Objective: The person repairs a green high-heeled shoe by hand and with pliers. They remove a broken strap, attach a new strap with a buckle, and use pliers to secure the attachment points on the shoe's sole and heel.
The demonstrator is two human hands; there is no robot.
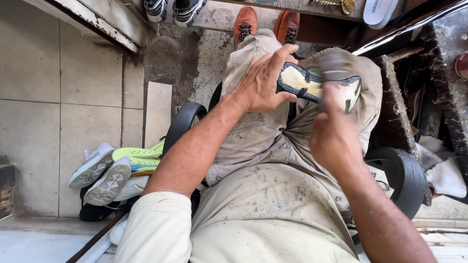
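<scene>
A dark shoe sole [312,85] with a pale yellowish inner face lies across my lap, on my beige trousers. My left hand [263,83] grips its left end, thumb on the edge. My right hand [334,134] is closed just below the sole's right half; a blurred grey object [334,68] sticks up from the fist over the sole. What that object is cannot be told. My orange shoes [265,23] show beyond my knees.
A heap of sneakers [114,170], white, grey and neon yellow, lies on the tiled floor at my left. I sit on a black tyre [404,178]. More shoes [173,9] and a white sandal [380,10] rest at the top. A cluttered dark bench [429,83] stands at right.
</scene>
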